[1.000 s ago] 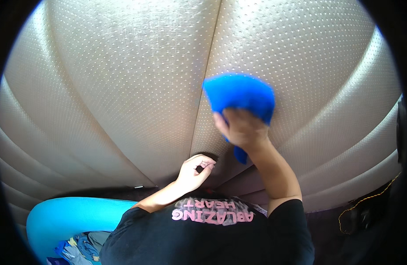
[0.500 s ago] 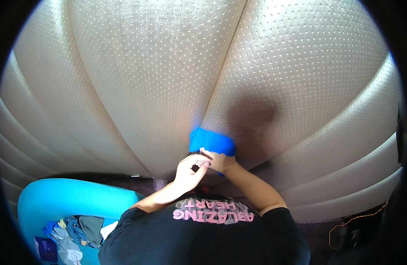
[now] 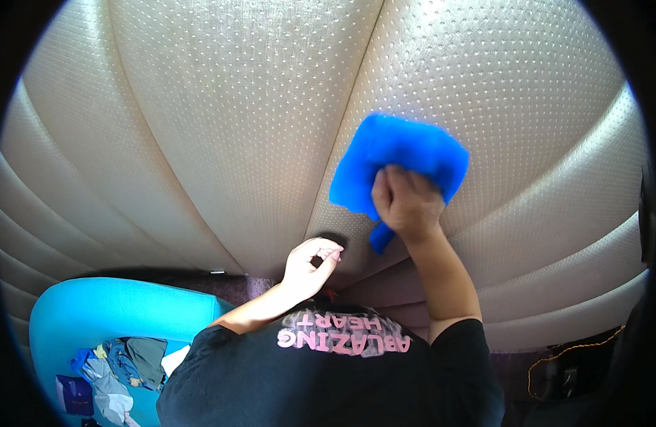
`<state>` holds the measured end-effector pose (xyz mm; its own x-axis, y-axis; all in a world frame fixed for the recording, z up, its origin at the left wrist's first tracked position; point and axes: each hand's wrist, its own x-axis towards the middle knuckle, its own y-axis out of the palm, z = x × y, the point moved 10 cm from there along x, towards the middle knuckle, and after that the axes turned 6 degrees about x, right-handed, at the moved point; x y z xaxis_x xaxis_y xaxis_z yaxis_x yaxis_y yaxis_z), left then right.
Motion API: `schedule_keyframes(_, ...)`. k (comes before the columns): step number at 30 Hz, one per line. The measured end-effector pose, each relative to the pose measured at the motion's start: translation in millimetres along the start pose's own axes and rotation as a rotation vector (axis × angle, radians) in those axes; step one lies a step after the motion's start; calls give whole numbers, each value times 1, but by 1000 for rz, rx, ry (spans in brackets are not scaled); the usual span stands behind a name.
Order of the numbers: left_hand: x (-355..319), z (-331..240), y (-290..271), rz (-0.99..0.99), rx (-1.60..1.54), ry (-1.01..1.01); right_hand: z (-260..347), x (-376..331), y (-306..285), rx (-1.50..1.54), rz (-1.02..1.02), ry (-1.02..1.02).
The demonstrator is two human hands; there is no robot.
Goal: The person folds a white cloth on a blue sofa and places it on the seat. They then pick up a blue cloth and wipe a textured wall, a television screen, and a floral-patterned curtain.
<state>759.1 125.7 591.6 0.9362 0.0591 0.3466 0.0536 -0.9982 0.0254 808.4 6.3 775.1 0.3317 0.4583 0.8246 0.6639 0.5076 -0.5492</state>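
A bright blue cloth [image 3: 392,160] lies pressed flat against a beige perforated leather seat cushion [image 3: 221,121], just right of the seam between two panels. My right hand [image 3: 407,203] grips the cloth's lower edge and holds it against the cushion. Lower down my left hand [image 3: 310,263] rests near the seam's bottom end, fingers curled together, with nothing visible in them. Both forearms come up from my black printed shirt at the bottom.
The ribbed sides of the seat [image 3: 577,242] curve away at left and right. A turquoise tub [image 3: 107,313] with several crumpled cloths in it sits at lower left. A dark floor area with an orange cord [image 3: 555,363] shows at lower right.
My right hand pulled the blue cloth down to the seam's lower end, then pushed it back up and to the right across the cushion. The left hand has barely moved.
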Motion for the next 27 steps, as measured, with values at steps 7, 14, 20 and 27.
schedule_keyframes(7,0,6,-2,-93,-100,39,49,-25,66,645,298,-1)
schedule_keyframes(14,7,8,-8,-116,-22,173,73,-30,28,717,232,-177)
schedule_keyframes(20,53,-14,35,75,714,344,67,-32,16,642,141,-134)
schedule_keyframes(27,55,-48,40,-41,845,591,32,-59,9,407,15,23)
